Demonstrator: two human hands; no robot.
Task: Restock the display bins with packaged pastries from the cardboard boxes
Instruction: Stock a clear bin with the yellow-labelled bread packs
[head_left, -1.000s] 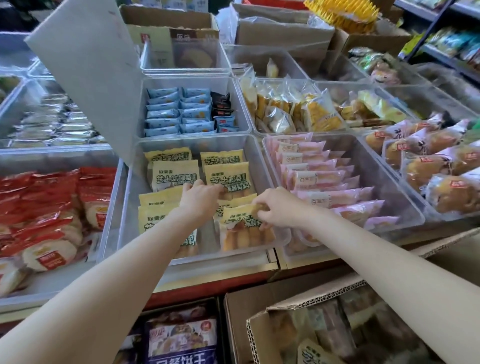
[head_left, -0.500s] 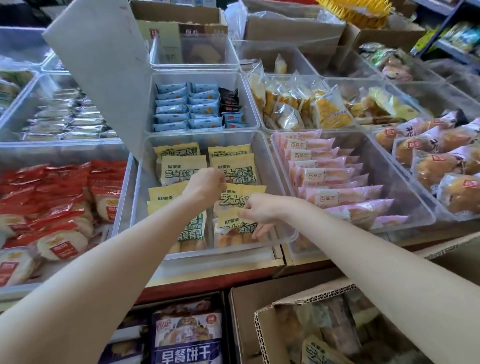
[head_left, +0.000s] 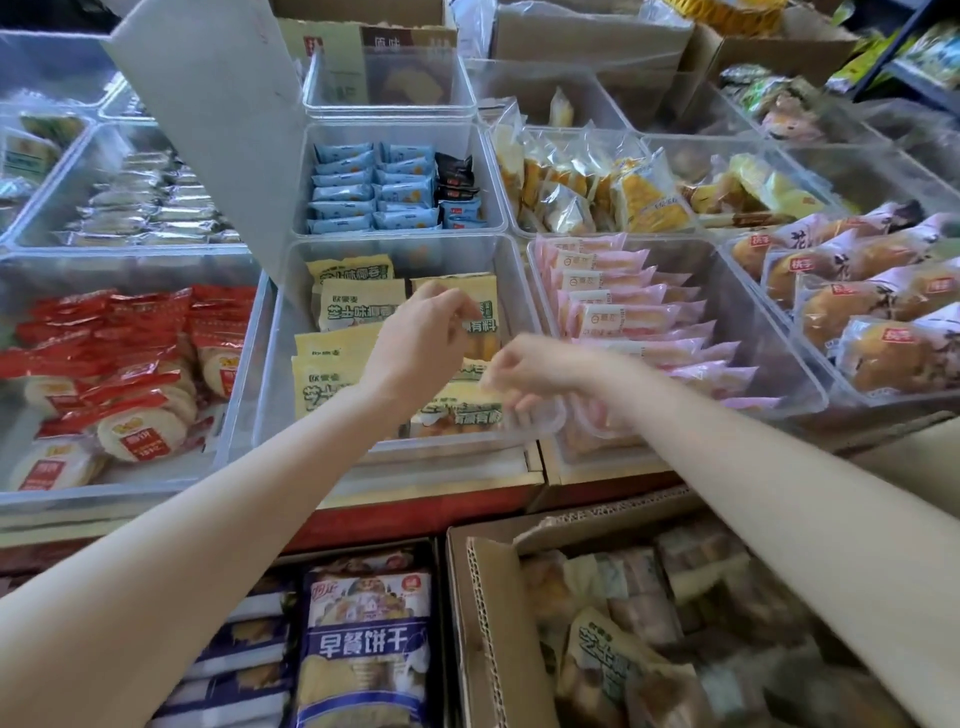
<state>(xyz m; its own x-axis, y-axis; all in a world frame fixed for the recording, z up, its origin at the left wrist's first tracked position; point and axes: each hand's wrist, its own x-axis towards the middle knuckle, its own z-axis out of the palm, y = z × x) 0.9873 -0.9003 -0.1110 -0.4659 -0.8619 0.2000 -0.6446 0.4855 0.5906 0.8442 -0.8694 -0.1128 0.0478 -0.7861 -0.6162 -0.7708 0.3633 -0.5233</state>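
At about nine o'clock sits a clear bin of red-wrapped pastries (head_left: 124, 358), untouched. At the centre, the clear display bin (head_left: 400, 249) holds rows of yellow packaged pastries (head_left: 358, 306). The left hand (head_left: 415, 343) has lifted from the near rows toward the back right stack, and its fingertips seem to pinch the edge of a yellow packet there, though blur makes the grip uncertain. The right hand (head_left: 524, 374) has let go of the front packet it was setting down a second ago; it now hovers above it at the bin's five o'clock corner, fingers loosely curled and holding nothing. That packet looks placed, so this bin is filling. More packets wait in the cardboard box (head_left: 483, 597) at five o'clock.
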